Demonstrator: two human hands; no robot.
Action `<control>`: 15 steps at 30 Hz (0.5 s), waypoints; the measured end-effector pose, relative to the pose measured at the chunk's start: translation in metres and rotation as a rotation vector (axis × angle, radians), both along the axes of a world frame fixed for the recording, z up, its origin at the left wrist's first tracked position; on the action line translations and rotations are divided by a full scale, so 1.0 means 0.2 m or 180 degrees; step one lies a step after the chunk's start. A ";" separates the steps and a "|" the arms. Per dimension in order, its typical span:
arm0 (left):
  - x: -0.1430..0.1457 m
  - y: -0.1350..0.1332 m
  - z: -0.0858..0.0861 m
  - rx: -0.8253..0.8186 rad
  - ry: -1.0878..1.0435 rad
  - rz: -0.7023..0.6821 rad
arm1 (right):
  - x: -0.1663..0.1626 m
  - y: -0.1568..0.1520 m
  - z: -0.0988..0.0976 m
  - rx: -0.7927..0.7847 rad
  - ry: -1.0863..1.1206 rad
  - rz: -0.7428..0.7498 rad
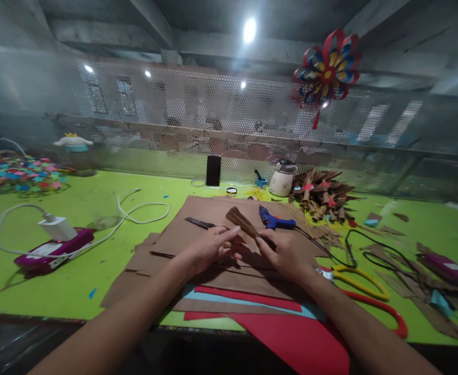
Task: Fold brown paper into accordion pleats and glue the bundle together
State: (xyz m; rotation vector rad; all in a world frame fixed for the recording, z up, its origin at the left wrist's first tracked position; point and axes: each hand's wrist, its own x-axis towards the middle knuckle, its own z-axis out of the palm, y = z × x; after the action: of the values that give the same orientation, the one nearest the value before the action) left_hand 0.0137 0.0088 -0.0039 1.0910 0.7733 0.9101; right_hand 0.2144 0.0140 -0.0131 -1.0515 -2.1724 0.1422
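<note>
Both of my hands rest over a stack of brown paper sheets [198, 219] in the middle of the green table [96, 198]. My right hand [281, 254] pinches the narrow end of a pleated brown paper fan [241, 220], which spreads up and to the left. My left hand [215, 246] is curled beside it, its thumb and fingertips touching the fan's lower part. A blue glue gun [274, 220] lies just behind my right hand. A black cutter [200, 223] lies on the brown paper behind my left hand.
Red [299, 341] and light blue sheets lie at the near edge. Scissors with yellow and red handles [364, 289] and black cable sit right. A heap of brown paper cones [322, 195] and a white jar [281, 179] stand behind. A charger with white cable [57, 229] lies left.
</note>
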 end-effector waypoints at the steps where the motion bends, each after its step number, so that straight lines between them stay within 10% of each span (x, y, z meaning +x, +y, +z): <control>1: 0.01 0.00 -0.01 -0.0020 0.0025 0.0029 | 0.00 0.01 -0.03 0.0146 0.0017 -0.0006; 6: 0.04 -0.01 0.03 0.0064 0.0167 0.0398 | -0.01 0.06 -0.12 0.0559 -0.0177 -0.0036; 15: 0.12 -0.02 0.15 0.0172 0.0294 0.0639 | -0.05 -0.10 0.12 0.0977 -0.0648 -0.0267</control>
State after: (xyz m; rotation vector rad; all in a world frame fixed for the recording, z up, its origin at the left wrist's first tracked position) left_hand 0.0369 0.0052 0.0254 1.1227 0.9518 1.0605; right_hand 0.2042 -0.0066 0.0105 -1.0114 -2.2330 -0.3406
